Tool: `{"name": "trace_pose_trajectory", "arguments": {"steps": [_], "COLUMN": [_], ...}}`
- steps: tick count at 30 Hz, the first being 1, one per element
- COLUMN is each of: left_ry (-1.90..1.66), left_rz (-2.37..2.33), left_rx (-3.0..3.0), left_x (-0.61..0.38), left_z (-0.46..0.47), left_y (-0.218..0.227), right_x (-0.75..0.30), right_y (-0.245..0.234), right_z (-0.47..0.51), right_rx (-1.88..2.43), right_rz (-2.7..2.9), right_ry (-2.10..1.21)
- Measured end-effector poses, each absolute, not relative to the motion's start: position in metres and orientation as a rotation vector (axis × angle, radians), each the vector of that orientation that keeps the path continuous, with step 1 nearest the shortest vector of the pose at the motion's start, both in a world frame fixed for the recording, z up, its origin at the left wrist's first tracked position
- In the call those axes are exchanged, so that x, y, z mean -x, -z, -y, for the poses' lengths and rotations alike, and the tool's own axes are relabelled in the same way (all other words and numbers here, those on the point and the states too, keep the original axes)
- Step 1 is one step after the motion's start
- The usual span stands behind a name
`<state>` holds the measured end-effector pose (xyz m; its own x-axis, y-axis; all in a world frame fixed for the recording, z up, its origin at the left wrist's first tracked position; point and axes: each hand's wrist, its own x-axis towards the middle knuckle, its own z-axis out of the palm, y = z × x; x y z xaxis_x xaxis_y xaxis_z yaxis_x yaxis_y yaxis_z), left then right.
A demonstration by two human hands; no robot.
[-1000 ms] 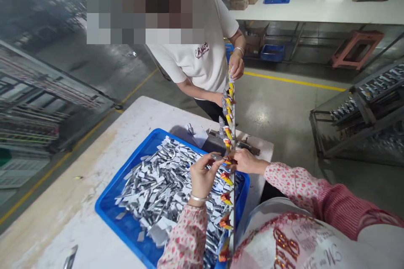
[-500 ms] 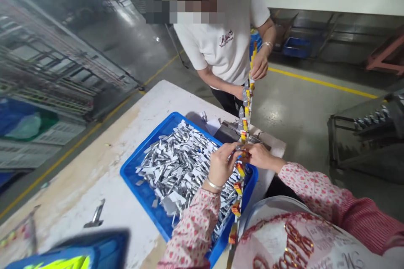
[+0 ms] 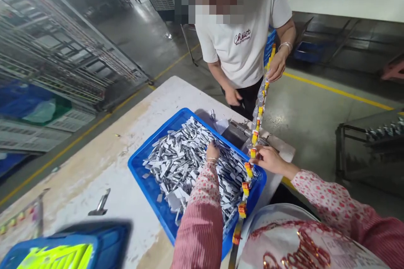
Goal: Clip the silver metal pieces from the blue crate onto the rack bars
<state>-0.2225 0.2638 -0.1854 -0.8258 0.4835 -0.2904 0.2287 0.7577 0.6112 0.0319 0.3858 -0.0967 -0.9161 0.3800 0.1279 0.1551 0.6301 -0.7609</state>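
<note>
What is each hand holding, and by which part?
The right hand pinches the clip-lined strip partway along. The left hand is among the metal pieces in the blue tray; its grip cannot be told.

Long pink sleeves printed with small red flowers are being worn: the left sleeve, giving way to plain ribbed pink knit toward six o'clock, and the right sleeve. A thin silver bangle is being worn at the left wrist. A white garment front with glittering red lettering is being worn at five o'clock.
</note>
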Motion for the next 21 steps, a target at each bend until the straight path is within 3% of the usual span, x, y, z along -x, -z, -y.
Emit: {"name": "trace_pose_trajectory", "arguments": {"steps": [7,12,15,17,21], "left_ry": [-0.885,-1.286,-1.546,-1.740,-1.711], "left_rz": [-2.475,-2.352,-2.197,-1.928,-1.692], "left_rx": [-0.474,-0.582,-0.713,-0.907,-1.070], "left_x": [0.225,0.215,0.183,0.155,0.109], "left_z": [-0.258,-0.221,-0.207,-0.203,-0.197], "left_y": [0.162,0.083,0.025,-0.008,-0.040], "right_x": [-0.040,-0.057,-0.054,-0.049,-0.042], "right_y": [0.093,0.053,0.012,-0.009,-0.015], "right_z": [-0.388,-0.382,-0.368,-0.355,-0.337], "right_rx": [0.418,0.524,0.282,0.086,0.125], "right_rz": [2.578,2.128,2.121,2.199,2.046], "right_ry": [-1.219,-1.215,-1.200,-1.289,-1.785]}}
